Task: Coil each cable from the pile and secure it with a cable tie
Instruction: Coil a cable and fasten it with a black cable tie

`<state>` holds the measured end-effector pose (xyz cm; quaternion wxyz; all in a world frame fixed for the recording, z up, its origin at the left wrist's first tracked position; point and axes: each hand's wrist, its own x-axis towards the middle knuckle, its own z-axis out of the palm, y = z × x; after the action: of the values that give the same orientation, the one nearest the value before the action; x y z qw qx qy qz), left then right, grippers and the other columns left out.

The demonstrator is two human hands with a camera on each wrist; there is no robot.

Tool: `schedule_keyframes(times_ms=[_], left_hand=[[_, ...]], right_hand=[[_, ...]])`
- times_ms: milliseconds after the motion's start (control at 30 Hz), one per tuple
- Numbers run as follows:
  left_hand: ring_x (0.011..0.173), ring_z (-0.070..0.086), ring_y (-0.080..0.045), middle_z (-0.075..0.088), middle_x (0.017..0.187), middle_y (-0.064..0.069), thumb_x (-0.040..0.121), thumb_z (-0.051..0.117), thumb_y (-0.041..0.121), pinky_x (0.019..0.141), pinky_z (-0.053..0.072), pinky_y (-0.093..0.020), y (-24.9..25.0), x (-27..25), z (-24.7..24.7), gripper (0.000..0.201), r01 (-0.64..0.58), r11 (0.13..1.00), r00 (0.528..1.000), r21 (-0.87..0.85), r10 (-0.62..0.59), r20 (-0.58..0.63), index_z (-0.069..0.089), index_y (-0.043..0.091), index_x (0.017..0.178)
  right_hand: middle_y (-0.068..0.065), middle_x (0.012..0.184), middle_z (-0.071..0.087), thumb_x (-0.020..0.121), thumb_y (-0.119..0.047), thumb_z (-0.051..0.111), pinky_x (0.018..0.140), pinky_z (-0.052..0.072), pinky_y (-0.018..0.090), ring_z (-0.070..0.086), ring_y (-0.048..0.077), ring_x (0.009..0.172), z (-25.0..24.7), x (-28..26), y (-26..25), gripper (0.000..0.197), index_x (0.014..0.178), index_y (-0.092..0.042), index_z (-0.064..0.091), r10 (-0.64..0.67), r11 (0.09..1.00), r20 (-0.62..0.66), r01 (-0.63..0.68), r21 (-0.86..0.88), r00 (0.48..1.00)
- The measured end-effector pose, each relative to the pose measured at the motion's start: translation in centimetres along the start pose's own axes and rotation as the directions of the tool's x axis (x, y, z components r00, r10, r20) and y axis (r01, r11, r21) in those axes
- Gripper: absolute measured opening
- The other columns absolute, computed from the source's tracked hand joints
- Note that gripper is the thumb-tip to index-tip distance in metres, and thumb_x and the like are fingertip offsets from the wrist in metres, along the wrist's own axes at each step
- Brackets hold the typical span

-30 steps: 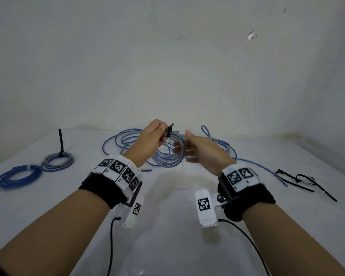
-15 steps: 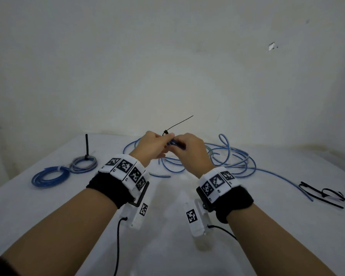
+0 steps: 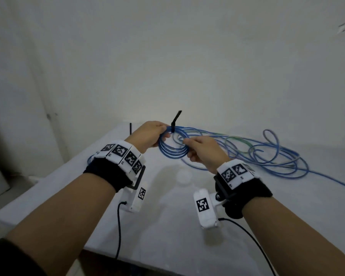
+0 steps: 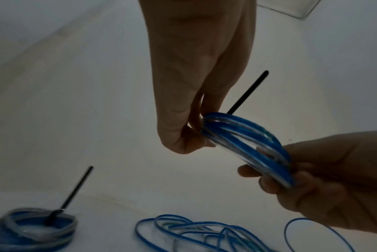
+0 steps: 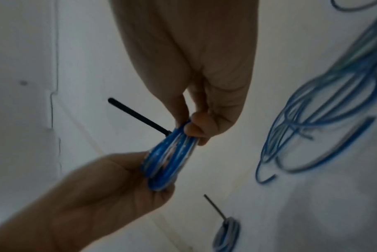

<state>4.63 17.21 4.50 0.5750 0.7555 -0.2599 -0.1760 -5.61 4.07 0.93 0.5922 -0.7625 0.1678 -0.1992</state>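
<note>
A small coil of blue cable [image 3: 172, 154] is held up above the white table [image 3: 167, 232]. A black cable tie [image 3: 176, 117] wraps the coil's top, its tail sticking up. My left hand [image 3: 163, 134] pinches the coil right beside the tie. My right hand [image 3: 186, 143] grips the coil's right side. In the left wrist view the left fingertips [image 4: 196, 134] clamp the coil [image 4: 248, 145] below the tie tail [image 4: 248, 92]. In the right wrist view the right fingers [image 5: 194, 129] curl on the coil [image 5: 168, 160].
The loose pile of blue cable [image 3: 257, 154] sprawls over the table's far right. A finished coil [image 4: 32, 226] with an upright black tie tail [image 4: 75, 187] lies at the far left, mostly hidden behind my left wrist in the head view. The table's left edge is near.
The hands have drawn apart from a close pinch at the tie. The coil now hangs open between them with the tie round it. The head view has swung left and down.
</note>
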Motion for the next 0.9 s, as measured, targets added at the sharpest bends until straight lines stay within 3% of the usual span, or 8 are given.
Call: schedule_keyframes(times_ms=[133,200,267,333,400,500,633,900], left_hand=[[0.079,0.059,-0.022,0.058,0.082,-0.01,0.097,0.047,0.028,0.074,0.053,-0.029,-1.3,-0.5,-3.7,0.026,0.149,0.987,0.989,0.068,-0.148,-0.025,0.054,0.005,0.087],[0.08,0.06,-0.024,0.058,0.084,-0.013,0.096,0.052,0.025,0.083,0.055,-0.035,-2.0,-0.7,-5.6,0.024,0.228,0.969,0.974,0.097,-0.228,-0.01,0.054,0.002,0.092],[0.069,0.064,-0.02,0.064,0.083,-0.014,0.094,0.054,0.016,0.076,0.058,-0.031,-2.9,-1.2,-7.7,0.017,0.268,0.954,0.963,0.134,-0.266,-0.034,0.056,-0.001,0.092],[0.061,0.062,-0.019,0.064,0.073,-0.013,0.091,0.058,0.014,0.079,0.057,-0.035,-4.1,-1.4,-9.9,0.019,0.281,0.924,0.96,0.258,-0.265,-0.094,0.061,-0.005,0.088],[0.064,0.062,-0.024,0.065,0.073,-0.017,0.086,0.065,0.016,0.087,0.055,-0.043,-5.5,-1.8,-12.0,0.026,0.308,0.886,0.949,0.345,-0.26,-0.18,0.065,-0.009,0.089],[0.073,0.064,-0.028,0.066,0.077,-0.021,0.083,0.07,0.015,0.085,0.056,-0.043,-7.4,-2.1,-14.5,0.024,0.343,0.864,0.932,0.369,-0.263,-0.251,0.064,-0.008,0.083],[0.068,0.063,-0.024,0.064,0.079,-0.017,0.086,0.065,0.009,0.066,0.057,-0.03,-9.1,-2.1,-17.1,0.012,0.41,0.839,0.905,0.358,-0.327,-0.271,0.06,-0.001,0.082],[0.074,0.063,-0.028,0.065,0.082,-0.02,0.081,0.071,0.004,0.082,0.056,-0.042,-12.1,-1.7,-19.7,0.011,0.469,0.744,0.881,0.476,-0.358,-0.308,0.063,-0.002,0.086]], right_hand=[[0.009,0.059,0.053,0.092,-0.013,0.058,0.041,0.043,0.017,0.051,0.013,0.046,4.2,0.6,-1.0,0.023,0.07,-0.005,0.056,0.114,0.978,-0.002,-0.112,0.178,0.993],[0.01,0.059,0.053,0.091,-0.011,0.059,0.041,0.046,0.017,0.051,0.013,0.044,6.5,0.7,-1.5,0.024,0.069,-0.005,0.055,0.129,0.975,-0.023,-0.123,0.184,0.991],[0.011,0.06,0.054,0.09,-0.01,0.061,0.041,0.048,0.019,0.052,0.014,0.044,8.9,0.7,-1.7,0.022,0.07,-0.005,0.053,0.139,0.969,-0.014,-0.133,0.209,0.99],[0.012,0.064,0.056,0.089,-0.01,0.062,0.043,0.051,0.023,0.054,0.016,0.043,11.3,0.6,-1.8,0.017,0.079,-0.005,0.05,0.15,0.959,0.02,-0.15,0.24,0.988],[0.014,0.07,0.057,0.091,-0.008,0.059,0.046,0.055,0.028,0.057,0.017,0.043,13.9,0.6,-1.8,0.013,0.094,-0.004,0.047,0.187,0.943,0.09,-0.204,0.264,0.978],[0.016,0.074,0.057,0.092,0.0,0.053,0.051,0.057,0.028,0.062,0.02,0.051,17.1,1.0,-1.5,0.014,0.105,0.001,0.049,0.231,0.924,0.208,-0.282,0.258,0.95],[0.015,0.082,0.058,0.09,0.004,0.049,0.063,0.059,0.028,0.063,0.022,0.068,20.7,1.9,-0.7,0.011,0.101,0.001,0.049,0.282,0.926,0.295,-0.34,0.166,0.913],[0.009,0.082,0.059,0.093,0.002,0.044,0.078,0.058,0.03,0.063,0.02,0.075,24.3,3.1,0.8,0.023,0.074,-0.011,0.047,0.387,0.902,0.393,-0.43,0.024,0.834]])
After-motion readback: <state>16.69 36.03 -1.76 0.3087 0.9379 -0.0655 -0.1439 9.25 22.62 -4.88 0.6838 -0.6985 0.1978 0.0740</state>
